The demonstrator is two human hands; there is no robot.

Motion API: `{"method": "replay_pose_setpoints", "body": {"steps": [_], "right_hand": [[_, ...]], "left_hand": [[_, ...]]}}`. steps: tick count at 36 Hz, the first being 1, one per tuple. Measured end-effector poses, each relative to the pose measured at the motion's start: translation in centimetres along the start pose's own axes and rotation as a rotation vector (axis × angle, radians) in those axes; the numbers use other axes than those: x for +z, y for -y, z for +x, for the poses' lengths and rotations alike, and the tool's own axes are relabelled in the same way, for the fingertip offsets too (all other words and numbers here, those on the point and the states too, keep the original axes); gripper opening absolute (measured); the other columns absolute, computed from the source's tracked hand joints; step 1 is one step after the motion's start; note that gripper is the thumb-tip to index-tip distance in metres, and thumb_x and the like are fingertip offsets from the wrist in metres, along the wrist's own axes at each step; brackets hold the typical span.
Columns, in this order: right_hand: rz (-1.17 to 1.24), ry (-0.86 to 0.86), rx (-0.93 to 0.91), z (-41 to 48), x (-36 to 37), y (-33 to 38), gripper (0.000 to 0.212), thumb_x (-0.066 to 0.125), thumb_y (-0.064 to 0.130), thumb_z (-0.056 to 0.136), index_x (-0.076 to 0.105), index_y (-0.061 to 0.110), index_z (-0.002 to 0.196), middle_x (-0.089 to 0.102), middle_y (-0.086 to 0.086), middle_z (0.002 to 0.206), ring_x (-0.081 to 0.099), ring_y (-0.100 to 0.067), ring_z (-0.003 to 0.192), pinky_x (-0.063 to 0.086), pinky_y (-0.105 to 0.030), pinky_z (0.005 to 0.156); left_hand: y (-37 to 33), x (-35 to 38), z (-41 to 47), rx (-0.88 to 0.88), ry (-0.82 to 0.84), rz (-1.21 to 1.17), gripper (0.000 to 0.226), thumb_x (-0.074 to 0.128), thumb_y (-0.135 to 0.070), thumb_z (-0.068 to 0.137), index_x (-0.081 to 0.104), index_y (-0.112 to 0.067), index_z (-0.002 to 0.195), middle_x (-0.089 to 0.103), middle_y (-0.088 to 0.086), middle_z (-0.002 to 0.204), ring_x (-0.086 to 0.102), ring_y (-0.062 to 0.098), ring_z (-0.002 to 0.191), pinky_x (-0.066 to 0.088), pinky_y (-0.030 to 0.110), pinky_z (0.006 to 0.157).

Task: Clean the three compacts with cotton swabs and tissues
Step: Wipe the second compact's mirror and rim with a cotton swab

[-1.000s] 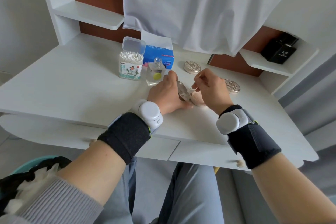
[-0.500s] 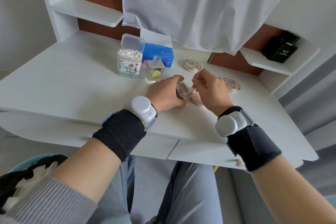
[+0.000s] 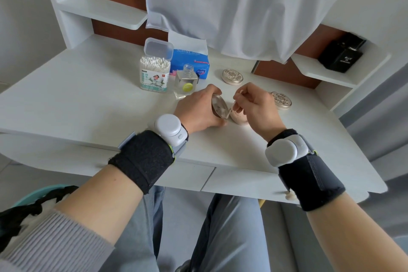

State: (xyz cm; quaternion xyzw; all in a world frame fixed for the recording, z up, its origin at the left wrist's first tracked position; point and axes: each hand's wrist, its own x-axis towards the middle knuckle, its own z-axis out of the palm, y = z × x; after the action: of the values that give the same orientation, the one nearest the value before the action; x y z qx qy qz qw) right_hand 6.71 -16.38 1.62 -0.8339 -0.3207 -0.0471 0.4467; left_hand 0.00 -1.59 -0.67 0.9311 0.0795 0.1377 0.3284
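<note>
Surface (image 3: 88, 99): left hand (image 3: 197, 110) grip clamped on open compact (image 3: 219, 107), lid up. Right hand (image 3: 259, 108) grip pinches swab (image 3: 234, 102) over its pan. Right compact (image 3: 281, 100) near it, far compact (image 3: 232, 76) behind; bottle (image 3: 186, 83), swab box (image 3: 154, 75), tissues (image 3: 190, 59) behind-left.

On the white desk (image 3: 88, 104), the left hand (image 3: 196, 110) grips the open compact (image 3: 223, 109) while the right hand (image 3: 258, 106) pinches a cotton swab (image 3: 235, 101) into it

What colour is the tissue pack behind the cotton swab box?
The tissue pack is blue with pale lettering, shown best in the head view.
</note>
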Motion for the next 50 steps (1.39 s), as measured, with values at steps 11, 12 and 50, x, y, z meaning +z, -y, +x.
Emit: {"method": "replay_pose_setpoints", "body": {"steps": [11,12,50], "right_hand": [[-0.048,0.013,0.011,-0.1,0.1,-0.7,0.012,0.054,0.006,0.09,0.054,0.007,0.078,0.064,0.001,0.059,0.057,-0.009,0.055,0.044,-0.025,0.063],[-0.053,0.009,0.014,-0.1,0.0,-0.7,0.013,0.054,0.007,0.09,0.053,0.009,0.077,0.065,-0.001,0.06,0.057,-0.011,0.056,0.046,-0.028,0.064],[-0.392,-0.082,-0.266,-0.1,0.8,-0.3,0.007,0.049,0.009,0.092,0.054,0.006,0.087,0.066,-0.007,0.065,0.059,-0.031,0.06,0.048,-0.041,0.061]], "left_hand": [[0.1,0.0,0.0,0.012,0.015,0.01,0.077,0.079,-0.047,0.066,0.044,-0.025,0.13,0.055,-0.009,0.132,0.054,0.016,0.118,0.04,0.027,0.085],[0.1,0.0,0.1,0.012,0.014,0.008,0.077,0.079,-0.047,0.066,0.044,-0.025,0.13,0.055,-0.009,0.132,0.054,0.016,0.118,0.04,0.027,0.084],[0.3,0.1,0.1,-0.002,0.02,0.021,0.076,0.078,-0.049,0.065,0.044,-0.027,0.129,0.058,-0.007,0.127,0.056,0.018,0.114,0.041,0.029,0.083]]}}
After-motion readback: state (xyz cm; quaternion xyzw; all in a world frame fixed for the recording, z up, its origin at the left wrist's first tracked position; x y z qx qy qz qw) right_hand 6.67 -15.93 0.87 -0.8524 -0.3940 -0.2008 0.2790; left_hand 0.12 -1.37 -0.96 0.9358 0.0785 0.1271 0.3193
